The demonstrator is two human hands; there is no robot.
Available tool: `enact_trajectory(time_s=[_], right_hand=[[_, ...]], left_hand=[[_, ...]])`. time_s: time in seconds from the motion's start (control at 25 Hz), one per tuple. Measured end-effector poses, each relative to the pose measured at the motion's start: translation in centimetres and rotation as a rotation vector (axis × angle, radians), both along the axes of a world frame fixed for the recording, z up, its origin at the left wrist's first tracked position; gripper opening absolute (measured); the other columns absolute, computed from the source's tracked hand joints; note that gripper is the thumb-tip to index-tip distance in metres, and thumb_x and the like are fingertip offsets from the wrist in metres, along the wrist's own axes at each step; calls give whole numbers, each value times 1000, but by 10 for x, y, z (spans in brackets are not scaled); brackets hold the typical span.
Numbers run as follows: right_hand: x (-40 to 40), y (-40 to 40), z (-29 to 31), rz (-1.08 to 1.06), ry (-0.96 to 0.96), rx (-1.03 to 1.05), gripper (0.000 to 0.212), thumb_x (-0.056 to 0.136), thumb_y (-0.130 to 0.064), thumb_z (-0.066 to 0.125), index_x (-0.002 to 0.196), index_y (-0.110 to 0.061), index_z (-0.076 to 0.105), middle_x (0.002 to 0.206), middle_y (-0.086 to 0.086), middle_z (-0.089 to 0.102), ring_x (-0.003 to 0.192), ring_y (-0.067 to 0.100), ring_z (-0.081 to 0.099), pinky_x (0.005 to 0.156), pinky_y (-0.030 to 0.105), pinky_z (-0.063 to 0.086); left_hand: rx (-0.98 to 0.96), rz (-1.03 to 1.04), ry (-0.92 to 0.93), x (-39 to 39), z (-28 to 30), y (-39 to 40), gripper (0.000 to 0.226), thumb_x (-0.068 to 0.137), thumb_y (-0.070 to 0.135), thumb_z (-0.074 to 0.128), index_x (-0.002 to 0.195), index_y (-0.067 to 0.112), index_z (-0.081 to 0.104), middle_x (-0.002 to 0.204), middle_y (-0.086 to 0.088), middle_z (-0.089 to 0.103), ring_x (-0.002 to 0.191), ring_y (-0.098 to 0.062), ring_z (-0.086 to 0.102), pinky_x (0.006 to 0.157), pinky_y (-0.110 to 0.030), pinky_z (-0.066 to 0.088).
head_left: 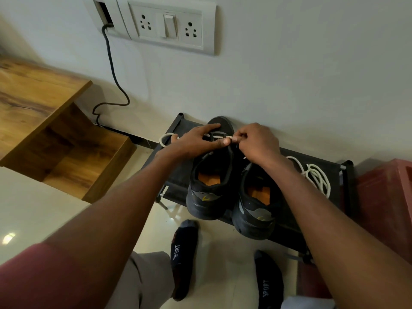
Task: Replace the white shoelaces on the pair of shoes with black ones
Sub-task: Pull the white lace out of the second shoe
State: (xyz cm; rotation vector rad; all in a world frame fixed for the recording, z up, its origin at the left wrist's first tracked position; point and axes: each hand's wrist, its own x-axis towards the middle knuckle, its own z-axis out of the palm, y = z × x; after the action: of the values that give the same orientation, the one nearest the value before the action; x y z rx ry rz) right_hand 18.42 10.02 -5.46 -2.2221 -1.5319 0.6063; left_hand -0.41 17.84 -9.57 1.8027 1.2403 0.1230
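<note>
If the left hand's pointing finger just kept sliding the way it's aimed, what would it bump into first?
The left hand has its index finger stretched over the toe of the left shoe, aimed toward the wall. Past the toe cap, the wall looks like the first thing met, though depth is hard to judge.

Both arms reach forward and down; left hand [196, 139] has its index finger straight and thumb out, right hand [256, 143] is curled, fingertips pinching

wall [289, 85] behind shoes [231, 186], loose lace [316, 175] right
</note>
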Motion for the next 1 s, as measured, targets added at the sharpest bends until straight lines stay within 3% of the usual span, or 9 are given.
enact_trajectory(time_s=[0.2,0.28,0.36,0.44,0.52,0.6,0.68,0.84,1.0], right_hand=[[18,10,20,-523,923,240,27,91,-9,61,69,-20,72,85,-2,77,77,19,71,58,24,43],[52,7,46,-668,1505,431,31,103,-13,49,77,-22,65,93,-10,79,86,14,76,72,27,42],[77,-5,71,-589,1801,693,30,108,-22,49,82,-23,62,94,-8,78,83,13,76,82,33,48],[73,-15,77,-463,1538,764,20,104,-23,60,87,-16,67,90,1,76,70,15,68,73,32,54],[46,-19,59,-331,843,657,9,98,-17,69,94,-14,76,91,1,78,71,13,68,75,34,58],[18,-13,27,-91,265,405,18,94,-22,74,111,-20,80,109,0,79,98,15,74,98,34,56],[-1,-9,7,106,-34,123,36,92,-24,76,128,-25,74,124,2,75,117,23,69,105,36,51],[-8,-4,2,76,-148,7,21,92,-29,73,112,-31,80,106,1,78,106,28,69,93,45,55],[-1,1,-1,-93,120,94,10,92,-29,73,94,-30,83,91,-8,76,89,16,67,82,32,53]], left_hand=[[52,-88,174,-6,12,-2,90,62,107,38,145,74,25,157,8,51,153,-27,34,120,-71,0],[87,-101,228,-4,18,-4,87,67,104,34,148,71,26,159,9,49,154,-28,32,119,-72,-5],[87,-104,228,-2,20,-5,91,64,105,34,148,71,26,160,9,47,154,-29,32,118,-73,-5],[77,-98,211,-2,20,-4,98,56,110,34,147,71,27,160,9,47,153,-29,34,118,-72,-2],[79,-96,207,-1,19,-3,104,51,112,35,146,70,28,159,10,47,152,-27,36,118,-72,3],[79,-88,202,1,18,-1,109,48,112,39,147,68,29,159,13,48,151,-23,38,119,-71,10],[15,-91,143,1,18,2,112,50,108,51,150,64,31,160,12,46,150,-19,39,122,-63,20],[-130,-147,-21,-4,15,6,117,56,92,73,157,53,29,169,5,29,153,-19,34,125,-51,30],[-149,-124,-74,-10,11,5,113,58,87,75,157,55,29,169,3,28,153,-21,32,126,-51,28]])
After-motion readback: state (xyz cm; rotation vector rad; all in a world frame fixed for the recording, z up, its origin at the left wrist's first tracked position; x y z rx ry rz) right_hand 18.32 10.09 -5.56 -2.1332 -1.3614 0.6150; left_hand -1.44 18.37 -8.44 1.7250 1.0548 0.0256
